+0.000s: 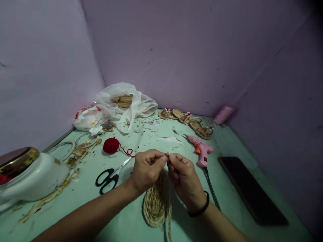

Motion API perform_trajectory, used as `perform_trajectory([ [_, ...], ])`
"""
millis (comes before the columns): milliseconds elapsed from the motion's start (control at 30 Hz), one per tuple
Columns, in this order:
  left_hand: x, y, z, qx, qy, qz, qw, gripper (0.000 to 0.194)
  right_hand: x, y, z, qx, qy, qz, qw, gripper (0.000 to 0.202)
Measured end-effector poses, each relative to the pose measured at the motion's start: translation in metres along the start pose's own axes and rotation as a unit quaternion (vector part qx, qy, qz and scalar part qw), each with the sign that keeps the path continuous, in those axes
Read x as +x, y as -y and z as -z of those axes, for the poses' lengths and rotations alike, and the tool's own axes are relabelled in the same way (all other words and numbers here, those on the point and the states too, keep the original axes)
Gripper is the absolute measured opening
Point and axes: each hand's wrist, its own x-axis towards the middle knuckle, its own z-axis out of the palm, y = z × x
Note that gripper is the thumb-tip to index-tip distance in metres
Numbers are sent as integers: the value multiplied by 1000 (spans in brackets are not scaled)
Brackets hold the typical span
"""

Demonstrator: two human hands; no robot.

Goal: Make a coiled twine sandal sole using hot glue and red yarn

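Observation:
My left hand and my right hand meet fingertip to fingertip, both closed in a pinch. What sits between the fingertips is too small to make out. Below them lies a flat, coiled sole of braided plant fibre, its upper part hidden by my hands. A loose braided cord hangs along its right side. From a dark red ball of yarn, a strand leads towards my left hand and disappears behind it. Scissors with black handles lie to the left, their blade tips near my left hand.
A pink glue gun with a black cable and a dark phone lie right. Small woven slippers and a pink roll stand at the back. White plastic bags, fibre scraps and a white pot are left.

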Motion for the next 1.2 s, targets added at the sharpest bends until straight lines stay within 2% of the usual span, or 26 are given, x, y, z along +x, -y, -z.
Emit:
perform_trajectory([
  [100,-2,0,0,35,-10,1,999,18,-4,-5,-3,-94,-58,66,992,31],
  [167,0,0,3,23,-27,29,999,18,-4,-3,-5,-174,-72,107,976,28],
  [233,6,0,6,-5,-29,67,997,16,-2,2,-5,-241,-41,129,961,25],
  [333,13,1,10,-40,0,109,993,15,2,11,-2,-319,32,128,938,21],
  [400,15,0,11,-38,14,124,991,16,3,13,1,-366,27,136,920,21],
  [467,14,-2,8,-20,6,132,991,19,1,10,3,-412,-10,189,891,21],
  [533,10,-3,5,-4,-14,135,991,21,-2,4,3,-459,-40,276,844,20],
  [600,8,-2,2,-4,-32,150,988,22,-5,-2,3,-501,-43,339,795,21],
  [633,8,-1,2,-9,-37,162,986,21,-5,-3,3,-515,-36,347,783,21],
  [667,9,1,2,-17,-38,175,984,20,-4,-3,4,-521,-22,335,785,22],
  [700,11,3,4,-27,-33,191,981,18,-1,-1,5,-515,0,302,802,22],
  [800,19,7,11,-57,0,239,969,15,9,10,11,-419,59,117,899,26],
  [867,24,7,16,-74,18,260,963,17,17,19,16,-343,53,23,938,25],
  [900,25,8,18,-79,24,265,961,19,20,23,19,-323,42,8,945,22],
  [1000,26,8,19,-84,31,269,959,20,23,28,22,-338,54,28,939,17],
  [1200,22,13,14,-60,36,260,963,17,13,19,20,-443,114,81,886,15],
])
